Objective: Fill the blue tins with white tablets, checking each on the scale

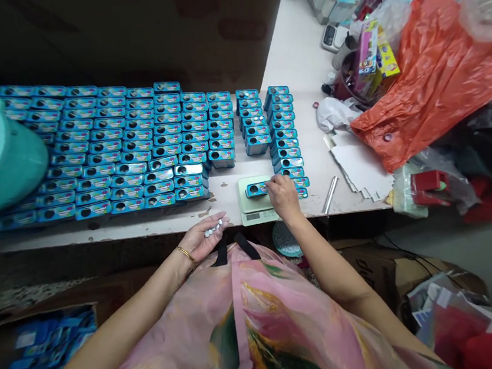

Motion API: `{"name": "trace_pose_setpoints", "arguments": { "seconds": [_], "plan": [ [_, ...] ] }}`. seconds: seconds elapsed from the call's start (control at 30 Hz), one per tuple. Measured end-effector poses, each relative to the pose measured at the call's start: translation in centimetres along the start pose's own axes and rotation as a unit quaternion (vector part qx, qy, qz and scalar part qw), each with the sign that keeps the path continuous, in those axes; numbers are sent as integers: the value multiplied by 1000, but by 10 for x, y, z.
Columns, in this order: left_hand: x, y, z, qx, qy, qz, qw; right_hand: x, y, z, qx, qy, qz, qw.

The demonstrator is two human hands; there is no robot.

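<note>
My left hand point(207, 236) is palm up and cupped at the table's front edge, with several small white candies point(214, 229) lying on it. To its right, a blue tin point(255, 190) rests on a pale green digital scale point(248, 205). Over the right end of that tin is my right hand point(283, 195), its thumb and fingertips pinched together. What sits between those fingertips is too small to tell. Behind the scale stand short columns of matching blue tins point(258, 141), and another column point(286, 144) runs partly behind my right hand.
Many rows of blue tins point(121, 145) cover the table's left side. A turquoise bucket point(25, 156) of white candies stands at far left. On the right lie a metal tube point(330, 195), white papers point(359, 165) and an orange plastic bag point(432, 68). A large cardboard box point(144, 36) borders the back.
</note>
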State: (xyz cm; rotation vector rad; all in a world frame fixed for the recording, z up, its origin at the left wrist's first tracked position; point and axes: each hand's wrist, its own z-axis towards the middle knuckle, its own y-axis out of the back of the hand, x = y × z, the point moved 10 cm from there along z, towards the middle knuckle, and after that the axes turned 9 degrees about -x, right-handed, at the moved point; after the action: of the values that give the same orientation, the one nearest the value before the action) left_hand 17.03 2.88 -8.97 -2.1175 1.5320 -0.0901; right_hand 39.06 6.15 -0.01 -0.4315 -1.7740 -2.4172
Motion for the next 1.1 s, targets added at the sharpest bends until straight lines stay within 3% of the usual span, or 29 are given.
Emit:
{"name": "trace_pose_setpoints", "arguments": {
  "seconds": [0.2,0.3,0.5,0.63,0.73,0.87,0.97,1.1],
  "plan": [
    [-2,5,3,-7,-10,-1,1000,25,-11,6,28,38,95,994],
    [-4,6,2,-12,-11,-4,1000,20,-6,9,40,31,51,997],
    [-19,19,-7,-27,-41,-24,999,22,-22,12,170,86,-34,981],
    [-31,41,-14,-34,-63,-46,996,58,-42,50,142,125,-22,982],
    [-39,60,-17,-44,-74,-53,995,92,-73,78,138,130,-21,982],
    [-48,76,-20,-56,-85,-55,993,112,-101,89,127,147,-12,981],
    [-52,80,-22,-59,-90,-53,993,84,-90,94,74,132,-26,988],
    [-53,76,-23,-55,-93,-53,993,6,-63,119,-5,28,-108,994]
  ]
}}
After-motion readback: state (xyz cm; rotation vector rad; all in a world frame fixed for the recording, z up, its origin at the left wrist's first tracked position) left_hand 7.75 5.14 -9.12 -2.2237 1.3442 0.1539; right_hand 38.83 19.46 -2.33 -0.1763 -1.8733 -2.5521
